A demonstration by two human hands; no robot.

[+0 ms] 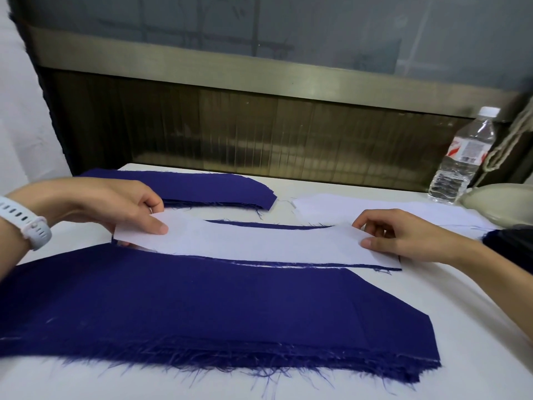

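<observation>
A long white strip of interfacing (253,243) lies across the middle of the table on top of a thin navy fabric piece whose frayed edges show along it. My left hand (124,206) pinches the strip's left end, thumb on top. My right hand (403,235) holds the strip's right end with thumb and curled fingers. A large navy fabric stack (216,313) with frayed edges lies in front of the strip. Another navy fabric stack (213,187) lies behind it.
A white table (461,356) carries everything. A clear water bottle (461,157) stands at the back right beside a grey-green rounded object (501,200) and a rope. More white pieces (389,209) lie at the right. A window wall rises behind the table.
</observation>
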